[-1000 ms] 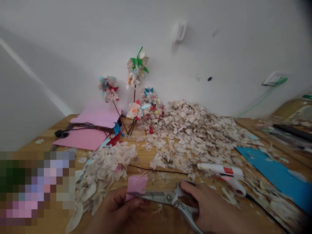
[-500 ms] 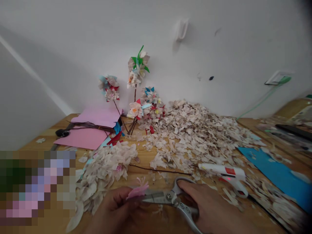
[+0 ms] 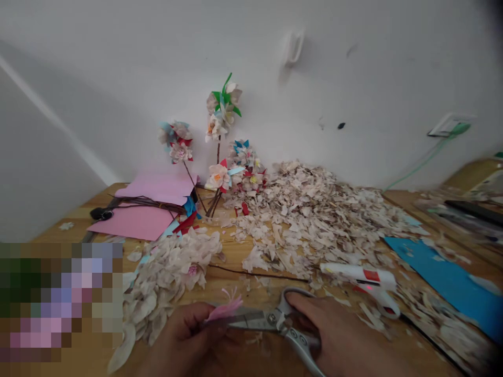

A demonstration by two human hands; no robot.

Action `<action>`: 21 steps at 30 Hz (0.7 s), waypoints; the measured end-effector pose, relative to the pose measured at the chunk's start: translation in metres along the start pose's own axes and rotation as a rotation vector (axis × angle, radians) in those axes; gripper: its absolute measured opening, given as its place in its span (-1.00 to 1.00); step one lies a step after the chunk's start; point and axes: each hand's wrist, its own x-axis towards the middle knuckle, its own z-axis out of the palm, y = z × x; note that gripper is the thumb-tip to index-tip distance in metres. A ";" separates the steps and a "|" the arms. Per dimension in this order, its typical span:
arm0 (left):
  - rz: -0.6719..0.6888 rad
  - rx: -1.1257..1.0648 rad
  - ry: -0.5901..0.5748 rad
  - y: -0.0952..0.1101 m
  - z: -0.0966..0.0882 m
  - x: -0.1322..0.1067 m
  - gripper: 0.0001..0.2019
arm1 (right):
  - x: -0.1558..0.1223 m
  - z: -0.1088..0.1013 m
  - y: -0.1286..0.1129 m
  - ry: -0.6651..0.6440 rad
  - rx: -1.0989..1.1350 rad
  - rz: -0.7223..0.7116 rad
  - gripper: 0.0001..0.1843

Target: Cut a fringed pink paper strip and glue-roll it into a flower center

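My left hand (image 3: 188, 340) pinches a small fringed piece of pink paper (image 3: 225, 309) near the bottom edge of the view, just above the wooden table (image 3: 243, 251). My right hand (image 3: 346, 340) grips silver scissors (image 3: 271, 322) by their handles. The blades point left and meet the pink paper at my left fingertips. Both hands are partly cut off by the bottom of the frame.
A white glue gun (image 3: 361, 280) lies right of the scissors. A large heap of pale paper scraps (image 3: 314, 214) covers the middle. A petal pile (image 3: 168, 277) lies left. Paper flowers on stems (image 3: 220, 146) lean on the wall, beside pink sheets (image 3: 145, 209). Blue sheet (image 3: 448, 283) at right.
The pink paper, a flat square one second ago, is now turned edge-on and fringed, and the scissor blades have closed in on it. Both hands stay in nearly the same place.
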 end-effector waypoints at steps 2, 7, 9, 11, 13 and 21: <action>-0.002 -0.003 -0.014 0.001 0.000 0.000 -0.70 | 0.000 -0.001 -0.001 0.000 0.000 0.000 -0.52; -0.018 -0.002 0.024 0.006 0.003 -0.002 -0.68 | -0.001 -0.001 -0.002 0.008 -0.011 0.007 -0.60; -0.018 -0.020 0.011 0.007 0.003 -0.002 -0.68 | -0.002 0.000 -0.002 0.008 -0.017 0.010 -0.59; -0.003 -0.033 -0.018 0.007 0.004 -0.002 -0.70 | -0.002 0.001 -0.001 0.008 -0.021 0.017 -0.57; 0.010 -0.024 -0.035 0.007 0.003 -0.002 -0.72 | -0.001 0.004 0.001 0.004 -0.026 0.030 -0.56; -0.036 -0.023 -0.052 0.004 0.000 -0.003 -0.67 | 0.001 0.010 0.011 0.007 -0.032 0.060 -0.56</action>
